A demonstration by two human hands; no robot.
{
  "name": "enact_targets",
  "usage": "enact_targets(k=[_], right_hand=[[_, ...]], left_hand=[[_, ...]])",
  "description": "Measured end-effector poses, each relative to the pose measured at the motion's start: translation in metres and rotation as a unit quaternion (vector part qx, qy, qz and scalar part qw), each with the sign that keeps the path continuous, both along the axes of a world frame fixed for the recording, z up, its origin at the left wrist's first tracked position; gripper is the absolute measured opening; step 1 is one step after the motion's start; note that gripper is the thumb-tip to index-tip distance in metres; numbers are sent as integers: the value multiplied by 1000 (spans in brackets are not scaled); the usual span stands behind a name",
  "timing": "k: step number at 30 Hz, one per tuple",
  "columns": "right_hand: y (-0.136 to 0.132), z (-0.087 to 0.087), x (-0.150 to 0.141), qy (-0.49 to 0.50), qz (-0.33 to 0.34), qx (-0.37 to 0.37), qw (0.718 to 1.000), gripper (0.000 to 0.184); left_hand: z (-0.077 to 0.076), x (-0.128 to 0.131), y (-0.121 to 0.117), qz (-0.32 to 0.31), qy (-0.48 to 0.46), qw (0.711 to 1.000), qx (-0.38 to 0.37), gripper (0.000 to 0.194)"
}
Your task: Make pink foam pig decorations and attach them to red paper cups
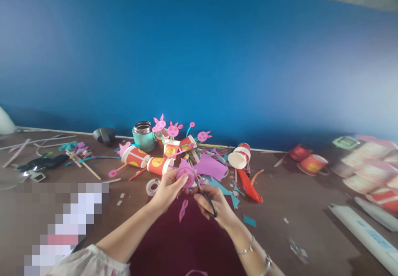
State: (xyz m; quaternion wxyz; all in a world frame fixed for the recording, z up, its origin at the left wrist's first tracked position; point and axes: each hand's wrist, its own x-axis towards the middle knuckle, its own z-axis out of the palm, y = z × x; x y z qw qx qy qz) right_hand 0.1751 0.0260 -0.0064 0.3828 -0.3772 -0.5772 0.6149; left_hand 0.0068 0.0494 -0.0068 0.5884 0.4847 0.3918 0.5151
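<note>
My left hand (pixel 168 189) pinches a purple paper cutout (pixel 185 173) with a face drawn on it. In my right hand (pixel 214 203) is a pair of scissors (pixel 203 193) with black handles, its blades up against the cutout's right edge. A larger purple paper sheet (pixel 211 166) lies just behind the blades. Below my hands, a small pink paper piece (pixel 183 210) rests on a dark maroon surface (pixel 189 243). Red paper cups (pixel 157 165) lie and stand behind my left hand, several with pink animal faces (pixel 173 130) on them. A roll of tape (pixel 152 187) is beside my left wrist.
A teal flask (pixel 143 137) stands open near the blue wall (pixel 199 60). Blue paper scraps (pixel 249 221) and a red balloon-like piece (pixel 250 187) lie to the right. Farther right are a red mug-like cup (pixel 312 165) and a white power strip (pixel 363 234). Sticks and scraps litter the left.
</note>
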Motion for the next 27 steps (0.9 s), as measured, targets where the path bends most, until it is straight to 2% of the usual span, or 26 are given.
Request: enact_targets(k=[6,14,23,27], right_hand=[[1,-3,0,8,-6,-9,1000,32],[3,-9,-1,23,7,-11,1000,30],[1,0,-1,14,-8,-8,1000,32],[2,-3,0,11,-6,-13,1000,31]], left_hand=[[4,2,-1,23,-31,999,-27,37],[5,3,-4,16,11,999,-31,39],[10,3,-4,17,-21,998,-56,41],[10,3,-4,26,-34,997,-65,41]])
